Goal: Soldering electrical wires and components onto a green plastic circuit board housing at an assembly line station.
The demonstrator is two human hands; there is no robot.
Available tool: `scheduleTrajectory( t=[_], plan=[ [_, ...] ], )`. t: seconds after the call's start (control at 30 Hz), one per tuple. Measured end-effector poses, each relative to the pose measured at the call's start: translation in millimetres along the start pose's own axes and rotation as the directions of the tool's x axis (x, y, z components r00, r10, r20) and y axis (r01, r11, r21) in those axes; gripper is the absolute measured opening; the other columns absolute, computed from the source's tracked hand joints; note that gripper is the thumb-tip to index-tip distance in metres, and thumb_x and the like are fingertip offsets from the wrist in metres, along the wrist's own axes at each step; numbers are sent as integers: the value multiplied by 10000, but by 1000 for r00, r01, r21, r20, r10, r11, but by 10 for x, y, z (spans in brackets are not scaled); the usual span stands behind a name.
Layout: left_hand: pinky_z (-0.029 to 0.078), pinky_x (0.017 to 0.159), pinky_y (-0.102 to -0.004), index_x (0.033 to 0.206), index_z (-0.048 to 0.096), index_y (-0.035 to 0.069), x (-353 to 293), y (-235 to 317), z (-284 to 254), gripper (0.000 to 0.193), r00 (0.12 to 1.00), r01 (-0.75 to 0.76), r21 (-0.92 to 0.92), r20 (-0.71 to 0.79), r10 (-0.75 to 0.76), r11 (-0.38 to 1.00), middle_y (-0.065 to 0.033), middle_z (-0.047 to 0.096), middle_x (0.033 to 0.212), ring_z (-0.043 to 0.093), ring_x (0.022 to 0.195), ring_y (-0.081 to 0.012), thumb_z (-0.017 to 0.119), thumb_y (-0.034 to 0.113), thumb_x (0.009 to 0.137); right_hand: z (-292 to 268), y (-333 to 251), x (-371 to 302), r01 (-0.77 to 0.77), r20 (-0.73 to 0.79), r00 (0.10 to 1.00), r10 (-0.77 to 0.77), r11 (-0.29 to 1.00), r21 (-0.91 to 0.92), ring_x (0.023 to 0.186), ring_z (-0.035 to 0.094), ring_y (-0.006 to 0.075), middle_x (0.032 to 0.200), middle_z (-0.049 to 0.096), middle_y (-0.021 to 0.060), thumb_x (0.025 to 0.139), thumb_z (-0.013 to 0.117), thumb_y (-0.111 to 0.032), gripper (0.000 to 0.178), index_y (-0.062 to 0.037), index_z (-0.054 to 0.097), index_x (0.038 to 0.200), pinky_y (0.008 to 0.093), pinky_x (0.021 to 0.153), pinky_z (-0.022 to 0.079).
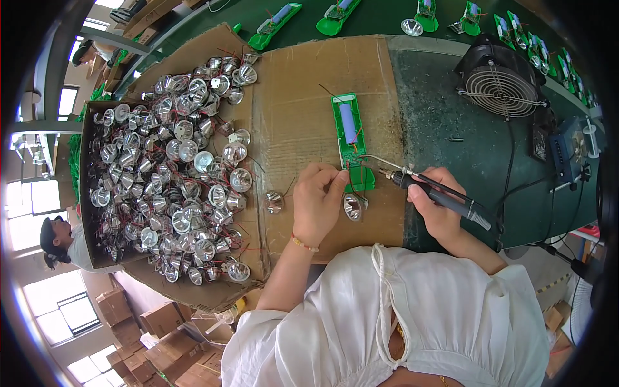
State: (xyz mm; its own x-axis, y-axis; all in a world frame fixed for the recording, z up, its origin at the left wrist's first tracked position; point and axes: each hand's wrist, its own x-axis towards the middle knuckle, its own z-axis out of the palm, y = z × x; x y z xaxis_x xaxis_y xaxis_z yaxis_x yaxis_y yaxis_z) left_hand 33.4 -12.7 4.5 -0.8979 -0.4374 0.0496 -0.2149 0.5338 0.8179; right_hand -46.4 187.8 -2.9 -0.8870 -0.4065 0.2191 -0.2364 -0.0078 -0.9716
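Note:
A green plastic torch housing [361, 138] lies on the cardboard in front of me, with a purple battery cell [348, 124] and a small circuit board in it. My right hand [438, 206] grips a soldering iron [445, 198]; a thin bent metal tube runs along it, and its tip reaches the board. Beside the board, the thumb and fingers of my left hand [319, 197] pinch a thin wire, mostly hidden by the fingertips. Just below the housing rests a silver reflector lamp [352, 208], with wires leading up to it. Another reflector lamp [275, 202] lies left of my left hand.
A large cardboard box [97, 255] heaped with wired reflector lamps stands at left. On the right are a black fan [500, 87], a blue soldering station [570, 155] and cables. More green housings [274, 26] line the far edge. A person [61, 242] is at far left.

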Motion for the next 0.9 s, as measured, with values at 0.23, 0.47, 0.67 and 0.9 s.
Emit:
scheduleTrajectory(
  t=[0.23,0.47,0.67,0.9],
  plan=[
    [418,603,-262,796,659,9,65,-53,-40,149,997,-55,9,60,55,998,-62,568,797,533,681,-138,609,133,862,3,23,-13,-74,-12,997,75,995,70,572,509,44,658,584,19,806,672,-101,158,-2,557,853,211,513,415],
    [410,522,-222,795,628,-13,135,-11,-540,197,953,163,-194,-223,-205,967,-31,594,682,530,585,-80,570,149,891,-55,14,-27,-95,-40,994,99,992,88,587,514,48,682,587,22,808,668,-93,161,4,552,865,209,524,418],
    [456,598,-304,794,652,-2,38,17,-438,133,993,28,0,-112,-28,1000,-94,625,675,602,633,-179,608,116,837,-24,-26,-11,-109,-42,992,116,983,144,601,516,48,682,582,20,813,659,-79,145,2,551,866,208,535,421],
    [426,667,-356,771,660,38,63,75,-71,92,997,-82,107,-2,83,991,-94,582,728,540,751,-263,649,126,797,-61,16,-30,-92,-23,995,94,993,76,599,515,47,683,582,21,817,658,-89,154,2,548,875,204,535,422]
  ],
)
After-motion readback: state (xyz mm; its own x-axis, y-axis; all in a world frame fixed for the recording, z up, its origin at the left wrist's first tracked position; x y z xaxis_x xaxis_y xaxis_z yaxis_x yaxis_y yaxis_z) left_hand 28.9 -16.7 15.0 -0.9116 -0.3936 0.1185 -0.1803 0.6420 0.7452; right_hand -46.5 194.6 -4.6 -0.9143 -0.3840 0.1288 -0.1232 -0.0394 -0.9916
